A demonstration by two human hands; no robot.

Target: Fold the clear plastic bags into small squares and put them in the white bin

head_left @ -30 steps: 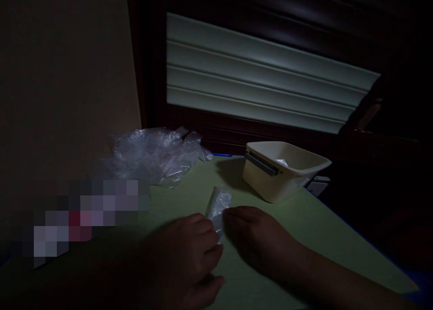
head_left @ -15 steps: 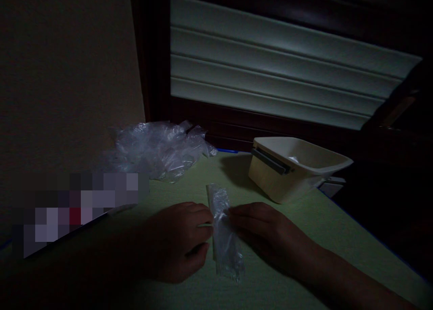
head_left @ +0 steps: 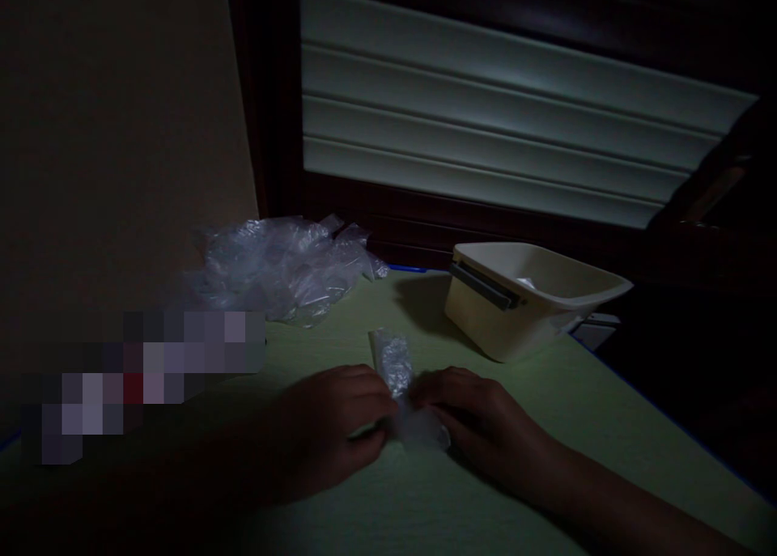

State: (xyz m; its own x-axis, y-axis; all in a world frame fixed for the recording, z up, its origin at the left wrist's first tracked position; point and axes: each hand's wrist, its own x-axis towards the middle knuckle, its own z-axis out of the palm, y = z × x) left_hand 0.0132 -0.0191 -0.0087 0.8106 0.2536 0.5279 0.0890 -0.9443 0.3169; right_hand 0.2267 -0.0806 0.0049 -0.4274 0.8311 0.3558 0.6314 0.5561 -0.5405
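Clear plastic strip (head_left: pixel 394 362) in front of the cream tub (head_left: pixel 486 325)

I have the wrinkled strip on the green table (head_left: pixel 425 524), nearer me than the tub and to its left. My left hand (head_left: pixel 337 426), farther from the tub, curls its thumb and fingers at one edge; my right hand (head_left: pixel 473 414), closer to the tub, bends its fingers at the other. In this dimness I can't tell whether either one pinches the plastic, and its near end is blurred. Left of the tub sits a crumpled plastic heap (head_left: pixel 285 269).
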